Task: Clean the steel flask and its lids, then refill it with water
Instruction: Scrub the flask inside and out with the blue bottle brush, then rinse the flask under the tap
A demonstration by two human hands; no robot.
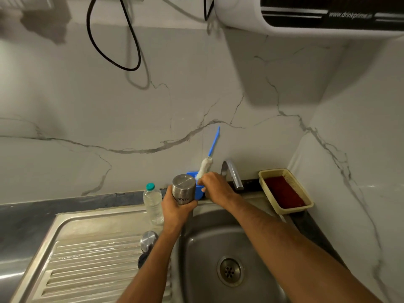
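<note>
My left hand grips the steel flask upside down, base up, over the back rim of the sink. My right hand reaches into a blue holder behind the flask, at the white bristle end of a bottle brush whose blue handle points up against the wall. Whether the fingers grip the brush or something else in the holder is hidden. A steel lid and a dark lid lie on the drainboard beside my left forearm.
A clear plastic bottle with a teal cap stands left of the flask. The tap rises behind the basin. A beige basket holding something red sits at the right. A water purifier hangs above, cables on the wall.
</note>
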